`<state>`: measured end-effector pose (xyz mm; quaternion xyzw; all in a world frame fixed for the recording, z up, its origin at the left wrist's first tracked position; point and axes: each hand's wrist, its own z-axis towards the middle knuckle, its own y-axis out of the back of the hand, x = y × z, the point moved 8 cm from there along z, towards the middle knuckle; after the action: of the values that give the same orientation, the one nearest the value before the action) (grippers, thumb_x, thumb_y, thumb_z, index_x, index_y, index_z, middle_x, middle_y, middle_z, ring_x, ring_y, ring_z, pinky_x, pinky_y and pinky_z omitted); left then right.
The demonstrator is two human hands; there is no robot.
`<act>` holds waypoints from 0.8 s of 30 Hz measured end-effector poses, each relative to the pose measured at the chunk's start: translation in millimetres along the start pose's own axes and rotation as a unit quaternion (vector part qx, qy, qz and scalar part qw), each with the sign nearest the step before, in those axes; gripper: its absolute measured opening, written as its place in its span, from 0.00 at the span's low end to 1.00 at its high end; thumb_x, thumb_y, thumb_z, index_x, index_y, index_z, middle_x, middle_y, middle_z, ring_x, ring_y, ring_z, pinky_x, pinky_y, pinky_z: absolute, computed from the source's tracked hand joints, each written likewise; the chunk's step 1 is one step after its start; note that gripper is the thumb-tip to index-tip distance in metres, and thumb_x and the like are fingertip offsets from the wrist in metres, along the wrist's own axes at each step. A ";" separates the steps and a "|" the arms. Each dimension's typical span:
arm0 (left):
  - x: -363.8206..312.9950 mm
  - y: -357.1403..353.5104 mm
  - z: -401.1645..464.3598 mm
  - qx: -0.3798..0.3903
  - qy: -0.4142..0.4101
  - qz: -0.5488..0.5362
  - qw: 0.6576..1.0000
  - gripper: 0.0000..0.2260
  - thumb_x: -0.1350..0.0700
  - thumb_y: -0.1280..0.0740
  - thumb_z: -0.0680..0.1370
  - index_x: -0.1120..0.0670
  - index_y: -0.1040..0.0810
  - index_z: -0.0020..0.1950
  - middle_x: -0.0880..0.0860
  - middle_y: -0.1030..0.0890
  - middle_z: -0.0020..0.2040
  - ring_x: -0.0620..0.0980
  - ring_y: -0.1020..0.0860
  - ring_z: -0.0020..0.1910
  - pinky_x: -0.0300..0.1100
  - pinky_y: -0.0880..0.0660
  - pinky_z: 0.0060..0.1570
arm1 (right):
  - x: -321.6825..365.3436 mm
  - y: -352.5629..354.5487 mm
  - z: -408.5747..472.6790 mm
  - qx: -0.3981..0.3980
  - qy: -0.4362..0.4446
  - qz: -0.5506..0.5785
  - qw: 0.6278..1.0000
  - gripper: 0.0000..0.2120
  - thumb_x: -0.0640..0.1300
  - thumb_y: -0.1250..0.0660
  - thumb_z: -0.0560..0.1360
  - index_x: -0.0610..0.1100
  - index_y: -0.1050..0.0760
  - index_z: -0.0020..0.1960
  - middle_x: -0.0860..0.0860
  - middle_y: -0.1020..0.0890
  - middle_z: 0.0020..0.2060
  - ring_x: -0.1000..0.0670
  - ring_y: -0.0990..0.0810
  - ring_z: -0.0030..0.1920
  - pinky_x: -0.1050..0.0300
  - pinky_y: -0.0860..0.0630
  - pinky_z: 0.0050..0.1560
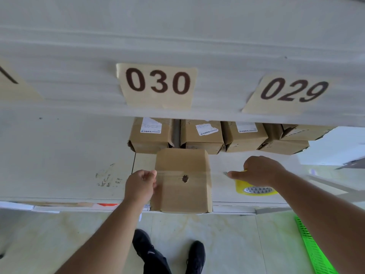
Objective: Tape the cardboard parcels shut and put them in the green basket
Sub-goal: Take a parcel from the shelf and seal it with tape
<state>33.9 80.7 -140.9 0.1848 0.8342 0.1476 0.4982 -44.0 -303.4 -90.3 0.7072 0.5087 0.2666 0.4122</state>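
Observation:
A cardboard parcel with a small hole in its top lies at the front edge of the white table, overhanging it a little. A strip of clear tape runs across its top. My left hand pinches the tape end against the parcel's left edge. My right hand grips a yellow tape roll just right of the parcel, with the tape stretched from the parcel to the roll. A strip of the green basket shows at the lower right on the floor.
Several more cardboard parcels with white labels stand in a row behind, under a white shelf carrying the labels 030 and 029. My black shoes stand on the pale floor below the table edge.

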 end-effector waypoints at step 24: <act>25.5 -35.9 4.5 0.037 0.048 0.078 0.995 0.08 0.52 0.35 0.83 0.52 0.28 0.61 0.50 0.20 0.52 0.46 0.22 0.44 0.39 0.29 0.36 | 10.2 -38.1 3.7 0.031 -0.061 -0.026 0.997 0.31 0.80 0.42 0.71 0.51 0.31 0.42 0.55 0.22 0.41 0.51 0.21 0.45 0.55 0.27 0.43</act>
<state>21.0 60.7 -178.2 0.2601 0.8452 0.1640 0.4372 -56.6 -289.5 -125.2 0.7213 0.5089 0.1966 0.4267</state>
